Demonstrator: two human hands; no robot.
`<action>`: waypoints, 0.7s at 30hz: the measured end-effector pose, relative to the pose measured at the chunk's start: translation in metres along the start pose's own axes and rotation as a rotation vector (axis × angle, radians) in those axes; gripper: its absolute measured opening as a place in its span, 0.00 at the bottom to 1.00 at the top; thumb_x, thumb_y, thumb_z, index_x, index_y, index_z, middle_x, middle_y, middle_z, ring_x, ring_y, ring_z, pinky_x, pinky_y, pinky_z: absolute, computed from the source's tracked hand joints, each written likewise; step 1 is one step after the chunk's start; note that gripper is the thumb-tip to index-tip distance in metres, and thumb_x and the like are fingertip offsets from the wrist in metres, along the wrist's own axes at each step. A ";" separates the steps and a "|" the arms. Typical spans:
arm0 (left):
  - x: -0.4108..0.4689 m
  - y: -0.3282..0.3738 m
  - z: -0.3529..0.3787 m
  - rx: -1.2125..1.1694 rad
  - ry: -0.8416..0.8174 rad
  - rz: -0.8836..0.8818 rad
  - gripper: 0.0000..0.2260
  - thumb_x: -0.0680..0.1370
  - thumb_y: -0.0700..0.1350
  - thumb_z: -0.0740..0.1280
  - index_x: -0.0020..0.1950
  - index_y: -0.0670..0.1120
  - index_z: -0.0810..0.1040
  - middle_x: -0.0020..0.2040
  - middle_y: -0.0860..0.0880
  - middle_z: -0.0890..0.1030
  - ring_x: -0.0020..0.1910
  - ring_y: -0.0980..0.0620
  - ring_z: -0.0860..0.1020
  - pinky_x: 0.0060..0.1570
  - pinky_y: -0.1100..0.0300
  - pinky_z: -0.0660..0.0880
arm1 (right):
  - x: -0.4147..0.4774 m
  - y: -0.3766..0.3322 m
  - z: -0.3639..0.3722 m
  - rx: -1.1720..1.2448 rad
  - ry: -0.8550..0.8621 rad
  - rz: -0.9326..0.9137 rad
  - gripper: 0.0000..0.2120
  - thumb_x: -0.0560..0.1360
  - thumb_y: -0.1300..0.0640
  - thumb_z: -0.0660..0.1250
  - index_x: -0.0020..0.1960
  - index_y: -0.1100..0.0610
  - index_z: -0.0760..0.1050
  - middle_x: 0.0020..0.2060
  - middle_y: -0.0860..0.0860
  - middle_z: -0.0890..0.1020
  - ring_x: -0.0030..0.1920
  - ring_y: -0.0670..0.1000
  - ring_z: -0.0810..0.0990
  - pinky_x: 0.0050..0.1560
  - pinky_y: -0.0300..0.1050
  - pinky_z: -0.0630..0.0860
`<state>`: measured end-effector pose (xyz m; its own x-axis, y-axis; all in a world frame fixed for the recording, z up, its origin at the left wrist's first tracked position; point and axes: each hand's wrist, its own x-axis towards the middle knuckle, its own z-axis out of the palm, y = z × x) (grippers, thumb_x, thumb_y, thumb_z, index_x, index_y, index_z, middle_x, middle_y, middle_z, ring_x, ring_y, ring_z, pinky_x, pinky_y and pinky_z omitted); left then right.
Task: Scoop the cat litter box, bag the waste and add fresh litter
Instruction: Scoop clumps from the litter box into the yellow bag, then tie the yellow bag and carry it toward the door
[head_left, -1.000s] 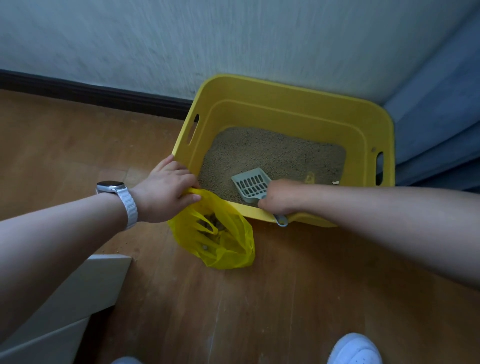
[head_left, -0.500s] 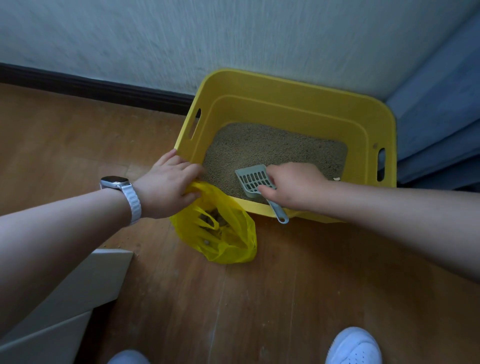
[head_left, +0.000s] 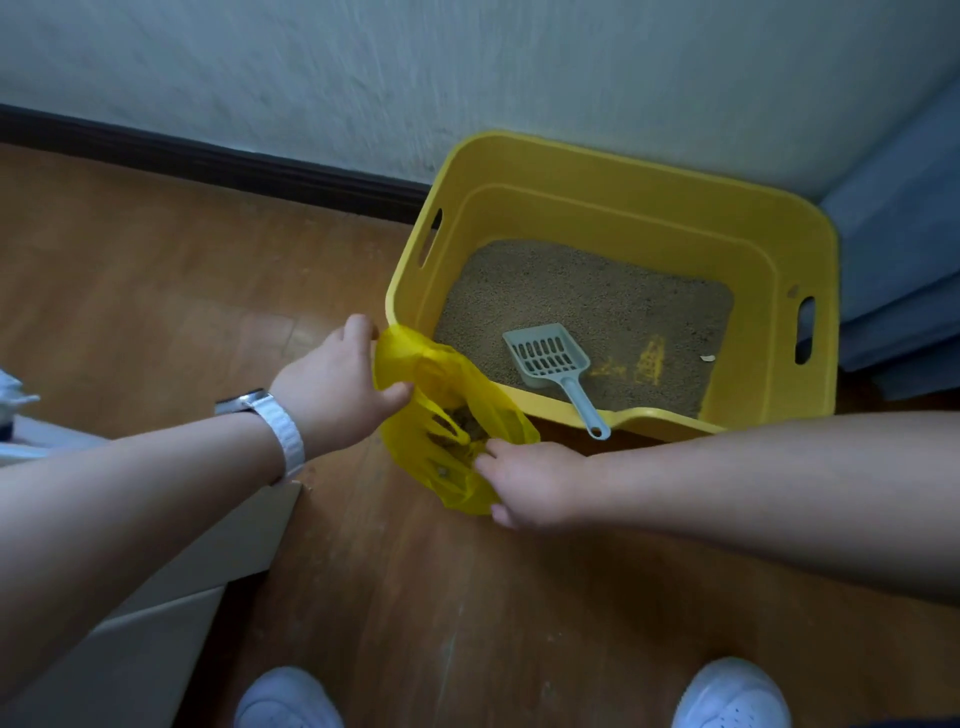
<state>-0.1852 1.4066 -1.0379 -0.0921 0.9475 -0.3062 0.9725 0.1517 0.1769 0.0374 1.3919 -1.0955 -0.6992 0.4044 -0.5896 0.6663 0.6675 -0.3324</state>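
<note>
A single wide-angle view from a camera worn on the person's head looks forward and steeply down at a wooden floor. It is close enough that both forearms reach in from the frame's sides, and the left hand and right hand hold a yellow bag near its middle. Two white shoes sit at the bottom, under the camera; the floor's far edge meets a pale wall along the top, where a yellow litter box is seen from above.
</note>
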 end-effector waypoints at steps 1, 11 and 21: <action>-0.004 0.001 0.003 0.013 0.083 0.064 0.27 0.73 0.60 0.68 0.65 0.49 0.65 0.58 0.46 0.74 0.49 0.42 0.78 0.41 0.50 0.77 | 0.006 0.002 0.002 0.046 -0.026 0.053 0.21 0.78 0.49 0.64 0.67 0.58 0.66 0.60 0.57 0.72 0.53 0.61 0.78 0.46 0.54 0.79; -0.003 -0.002 0.009 0.469 0.115 0.688 0.10 0.67 0.49 0.72 0.47 0.50 0.80 0.52 0.42 0.75 0.43 0.42 0.73 0.34 0.52 0.72 | 0.019 0.003 0.013 0.462 -0.111 0.196 0.11 0.77 0.54 0.64 0.58 0.55 0.75 0.49 0.52 0.78 0.51 0.54 0.78 0.46 0.46 0.75; -0.002 -0.012 -0.006 0.147 0.221 0.706 0.08 0.76 0.46 0.64 0.42 0.43 0.77 0.51 0.42 0.77 0.38 0.43 0.74 0.33 0.52 0.74 | -0.023 -0.007 -0.023 0.787 0.057 0.121 0.06 0.72 0.63 0.68 0.44 0.52 0.76 0.34 0.45 0.76 0.32 0.43 0.73 0.30 0.35 0.68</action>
<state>-0.1980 1.4045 -1.0339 0.5378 0.8425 0.0308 0.8336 -0.5368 0.1299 0.0429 1.3917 -1.0627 -0.6082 0.4917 -0.6232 0.7110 -0.0116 -0.7031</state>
